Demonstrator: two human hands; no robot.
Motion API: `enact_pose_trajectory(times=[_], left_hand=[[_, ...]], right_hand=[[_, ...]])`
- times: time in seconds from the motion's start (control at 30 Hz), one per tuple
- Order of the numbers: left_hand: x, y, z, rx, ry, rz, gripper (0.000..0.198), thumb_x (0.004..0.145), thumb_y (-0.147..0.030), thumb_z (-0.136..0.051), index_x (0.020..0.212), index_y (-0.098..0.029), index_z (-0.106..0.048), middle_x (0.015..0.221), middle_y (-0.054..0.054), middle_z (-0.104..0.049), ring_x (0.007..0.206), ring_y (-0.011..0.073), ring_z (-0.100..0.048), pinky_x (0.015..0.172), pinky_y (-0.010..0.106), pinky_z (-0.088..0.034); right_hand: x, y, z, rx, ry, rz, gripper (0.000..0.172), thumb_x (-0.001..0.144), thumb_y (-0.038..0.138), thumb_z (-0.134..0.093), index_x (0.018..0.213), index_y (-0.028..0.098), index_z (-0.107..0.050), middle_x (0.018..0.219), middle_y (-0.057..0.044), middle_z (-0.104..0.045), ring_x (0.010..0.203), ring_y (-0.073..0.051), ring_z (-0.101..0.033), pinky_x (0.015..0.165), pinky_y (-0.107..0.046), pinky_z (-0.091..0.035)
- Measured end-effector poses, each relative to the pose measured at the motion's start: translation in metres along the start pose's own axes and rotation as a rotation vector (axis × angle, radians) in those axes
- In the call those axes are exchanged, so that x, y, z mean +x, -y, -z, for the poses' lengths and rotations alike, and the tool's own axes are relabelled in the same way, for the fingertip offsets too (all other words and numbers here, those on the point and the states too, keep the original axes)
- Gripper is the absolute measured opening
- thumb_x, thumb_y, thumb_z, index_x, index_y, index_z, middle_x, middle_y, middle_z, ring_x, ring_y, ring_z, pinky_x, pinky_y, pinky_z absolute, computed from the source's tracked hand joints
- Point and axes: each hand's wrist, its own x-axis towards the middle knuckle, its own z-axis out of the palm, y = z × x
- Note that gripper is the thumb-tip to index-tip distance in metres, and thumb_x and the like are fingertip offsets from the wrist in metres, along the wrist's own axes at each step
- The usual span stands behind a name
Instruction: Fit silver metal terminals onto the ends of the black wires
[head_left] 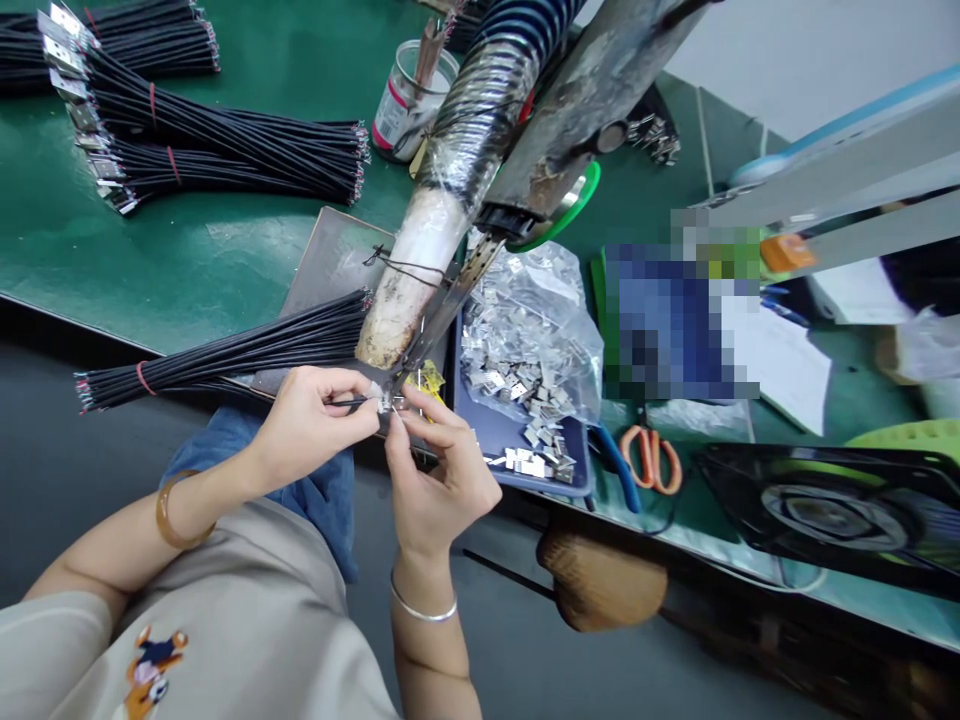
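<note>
My left hand is closed in a pinch on a black cable, whose end points right toward my other hand. At that end sits a small shiny metal connector, partly hidden by fingertips. My right hand is closed too, its thumb and fingertips pinching at the connector's right side; exactly what they grip is too small to make out. Just above the fingertips, a dark slanted metal tool comes down close to the connector. Left of it lies a banded bundle of black cables.
A wrapped fume hose hangs over the work spot. To the right, a blue tray holds many small metal parts, beside orange-handled scissors. More cable bundles and a jar stand behind; a fan-like black device lies far right.
</note>
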Motion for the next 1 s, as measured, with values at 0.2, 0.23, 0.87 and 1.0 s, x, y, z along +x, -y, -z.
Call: enact_pose_trajectory(times=[0.2, 0.23, 0.87, 1.0], left_hand=[[0.0, -0.002, 0.001, 0.008, -0.013, -0.026, 0.02, 0.071, -0.025, -0.064, 0.073, -0.009, -0.075, 0.065, 0.001, -0.064, 0.056, 0.0081, -0.052, 0.054, 0.016, -0.045], [0.0, -0.003, 0.001, 0.008, -0.009, -0.029, 0.019, 0.072, -0.025, -0.063, 0.074, -0.009, -0.075, 0.065, 0.001, -0.064, 0.057, 0.0084, -0.053, 0.055, 0.017, -0.046], [-0.001, 0.001, 0.005, 0.027, 0.069, 0.022, 0.02, 0.07, -0.027, -0.06, 0.068, -0.009, -0.071, 0.054, -0.003, -0.051, 0.051, 0.0063, -0.038, 0.049, 0.017, -0.031], [0.002, 0.001, 0.002, -0.01, 0.04, 0.023, 0.02, 0.071, -0.027, -0.062, 0.067, -0.01, -0.071, 0.059, -0.001, -0.056, 0.054, 0.0067, -0.043, 0.051, 0.017, -0.034]], right_hand=[[0.006, 0.003, -0.001, -0.021, -0.012, 0.035, 0.014, 0.085, 0.01, -0.074, 0.09, 0.023, -0.07, 0.1, -0.004, -0.081, 0.09, -0.019, -0.079, 0.078, -0.031, -0.064], [0.006, 0.003, -0.001, -0.017, -0.011, 0.041, 0.014, 0.085, 0.01, -0.075, 0.09, 0.023, -0.07, 0.101, -0.005, -0.081, 0.091, -0.019, -0.079, 0.079, -0.031, -0.064], [-0.004, -0.002, 0.019, 0.104, 0.0, -0.153, 0.007, 0.091, 0.014, -0.068, 0.094, 0.02, -0.067, 0.099, -0.005, -0.08, 0.089, -0.019, -0.079, 0.072, -0.029, -0.066], [-0.003, -0.006, 0.007, 0.085, 0.09, -0.087, 0.007, 0.091, 0.015, -0.068, 0.088, 0.021, -0.065, 0.107, -0.008, -0.08, 0.096, -0.02, -0.078, 0.08, -0.032, -0.066]])
